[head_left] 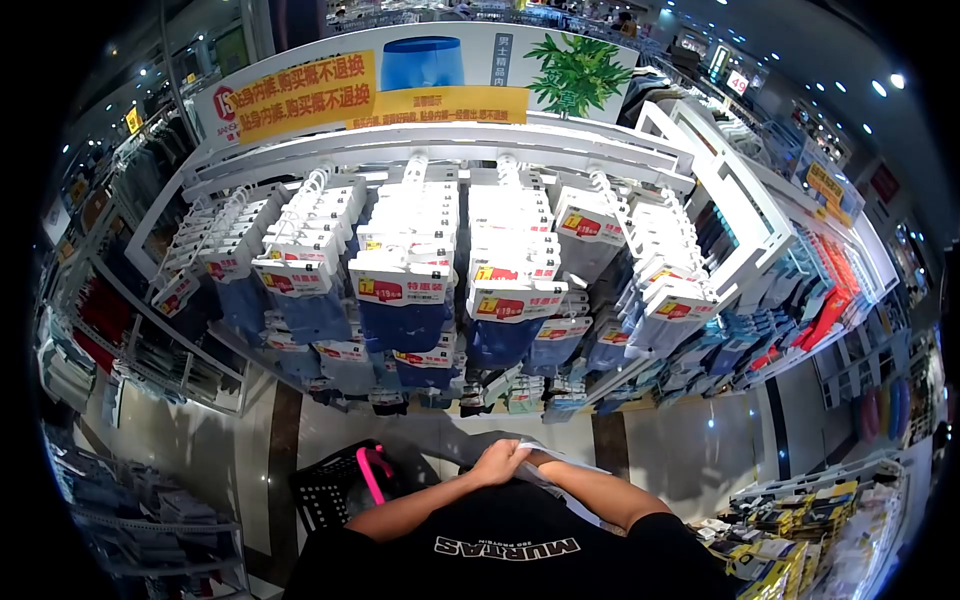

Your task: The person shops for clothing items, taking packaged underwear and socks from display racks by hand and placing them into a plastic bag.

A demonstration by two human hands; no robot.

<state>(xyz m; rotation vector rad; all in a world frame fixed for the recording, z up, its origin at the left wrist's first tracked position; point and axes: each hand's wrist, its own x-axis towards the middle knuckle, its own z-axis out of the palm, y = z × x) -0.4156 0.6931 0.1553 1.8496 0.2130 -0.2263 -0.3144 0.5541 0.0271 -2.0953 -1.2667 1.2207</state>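
Gripping a pale item (545, 481) with curled left hand (503, 461) at six o'clock, probably for steadying, no telling right hand (538, 457) grip tbh.

From where I stand, the front rack (560, 140) carries six upper columns of packs (404, 285), the individual packs overlapping too closely to count, and one sign board (477, 66), printed with one pair of blue briefs (420, 65) and one green plant (583, 75). Floor level: one black basket (325, 488) with one pink handle (370, 475). Person: two forearms (425, 503), one clearly visible left hand (499, 462), one pale item (532, 446).
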